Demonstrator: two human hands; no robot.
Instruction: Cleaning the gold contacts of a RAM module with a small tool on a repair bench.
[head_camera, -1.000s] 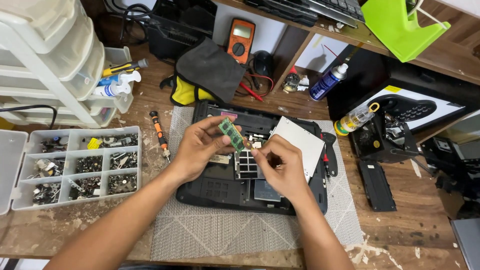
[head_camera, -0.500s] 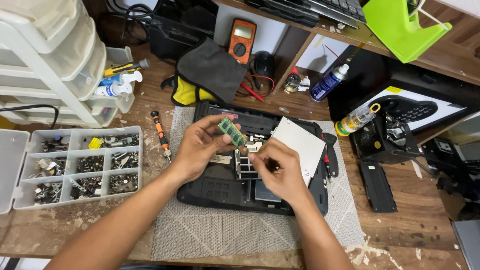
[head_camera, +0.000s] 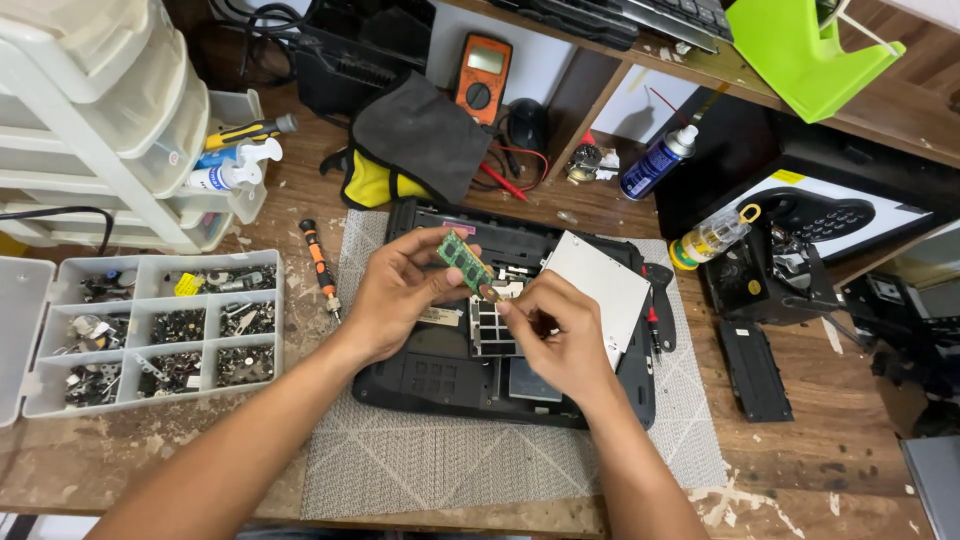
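My left hand (head_camera: 398, 292) pinches a small green memory module (head_camera: 463, 260) by its upper end and holds it tilted above an opened black laptop base (head_camera: 420, 375). My right hand (head_camera: 556, 338) has its fingertips closed on the module's lower end. Both hands hover over the laptop's vented middle bay. A flat silver drive (head_camera: 600, 285) rests on the laptop's right side. The laptop lies upside down on a grey woven mat (head_camera: 450, 465).
A compartment box of screws (head_camera: 160, 330) lies at left beside white plastic drawers (head_camera: 90, 120). An orange-handled screwdriver (head_camera: 320, 265) lies by the mat. Behind are an orange multimeter (head_camera: 484, 76), a grey pouch (head_camera: 415, 135), a blue spray can (head_camera: 655, 160) and a small bottle (head_camera: 710, 238).
Both hands stay over the laptop with the module between them; the right hand's fingers have shifted slightly at the module's lower end.
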